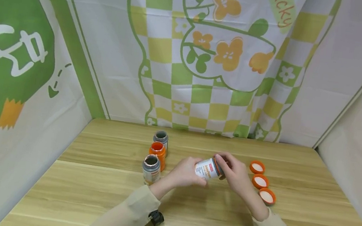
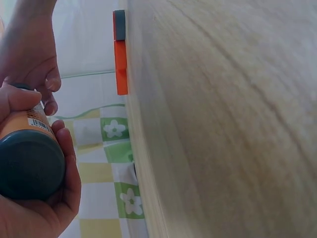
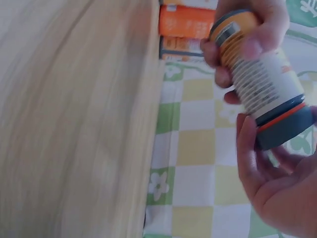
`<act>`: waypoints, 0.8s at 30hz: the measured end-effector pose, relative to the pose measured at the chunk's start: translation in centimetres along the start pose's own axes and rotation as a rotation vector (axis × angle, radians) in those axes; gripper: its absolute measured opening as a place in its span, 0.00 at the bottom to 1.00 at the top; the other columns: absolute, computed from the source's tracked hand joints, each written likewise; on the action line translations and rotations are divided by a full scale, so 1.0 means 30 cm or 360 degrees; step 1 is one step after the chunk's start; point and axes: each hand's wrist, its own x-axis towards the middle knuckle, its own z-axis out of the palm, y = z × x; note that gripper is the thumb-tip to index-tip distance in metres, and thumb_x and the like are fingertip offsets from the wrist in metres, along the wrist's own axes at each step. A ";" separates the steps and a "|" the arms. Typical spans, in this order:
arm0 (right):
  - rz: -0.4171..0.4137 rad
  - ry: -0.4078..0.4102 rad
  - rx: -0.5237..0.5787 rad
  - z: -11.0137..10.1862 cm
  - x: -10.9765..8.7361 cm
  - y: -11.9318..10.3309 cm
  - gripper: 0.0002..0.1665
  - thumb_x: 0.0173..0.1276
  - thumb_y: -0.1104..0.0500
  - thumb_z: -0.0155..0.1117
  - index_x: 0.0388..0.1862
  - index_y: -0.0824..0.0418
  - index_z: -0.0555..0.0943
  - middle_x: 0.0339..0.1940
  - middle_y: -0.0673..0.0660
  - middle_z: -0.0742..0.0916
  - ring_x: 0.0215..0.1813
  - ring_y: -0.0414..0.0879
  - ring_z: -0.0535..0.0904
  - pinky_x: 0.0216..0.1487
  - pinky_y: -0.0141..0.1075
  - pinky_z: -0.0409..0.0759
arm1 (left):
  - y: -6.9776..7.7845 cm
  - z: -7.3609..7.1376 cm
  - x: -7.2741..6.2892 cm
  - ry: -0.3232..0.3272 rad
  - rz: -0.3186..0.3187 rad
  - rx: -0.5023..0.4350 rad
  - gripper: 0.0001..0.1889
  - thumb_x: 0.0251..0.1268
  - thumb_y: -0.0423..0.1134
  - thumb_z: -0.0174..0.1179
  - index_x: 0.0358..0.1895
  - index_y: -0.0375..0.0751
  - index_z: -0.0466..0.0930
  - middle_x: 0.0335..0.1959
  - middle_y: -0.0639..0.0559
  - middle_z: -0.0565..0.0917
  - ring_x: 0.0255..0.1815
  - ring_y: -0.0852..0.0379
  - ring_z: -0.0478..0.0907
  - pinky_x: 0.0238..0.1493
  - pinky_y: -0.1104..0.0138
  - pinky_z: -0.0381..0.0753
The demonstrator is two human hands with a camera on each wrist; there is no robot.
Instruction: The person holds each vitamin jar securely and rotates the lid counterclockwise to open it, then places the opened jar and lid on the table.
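A white and orange pill bottle (image 1: 205, 169) is held tilted above the table. My left hand (image 1: 184, 172) wraps round its body, and the bottle's dark base (image 2: 29, 163) faces the left wrist view. At its other end sits a dark grey cap (image 3: 286, 128), an orange ring showing beneath it. The thumb and fingers of my right hand (image 1: 236, 175) grip this cap. Left of the hands stand three uncapped bottles in a row: a grey one (image 1: 165, 145), an orange one (image 1: 161, 161) and a white-labelled one with a grey neck (image 1: 152, 176).
Right of my right hand, three caps lie inner side up in a row: a far cap (image 1: 257, 167), a middle cap (image 1: 260, 181) and a near cap (image 1: 267, 196). The wooden table (image 1: 89, 185) ends at a printed curtain (image 1: 199, 104), with cloth walls either side.
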 end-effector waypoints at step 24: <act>0.0351 -0.0077 0.0205 -0.015 -0.011 -0.034 0.27 0.67 0.44 0.58 0.58 0.60 0.77 0.53 0.61 0.83 0.47 0.46 0.80 0.49 0.41 0.80 | -0.012 -0.002 0.003 0.0065 0.0019 0.0121 0.19 0.36 0.37 0.72 0.37 0.42 0.80 0.24 0.56 0.80 0.22 0.64 0.72 0.24 0.71 0.72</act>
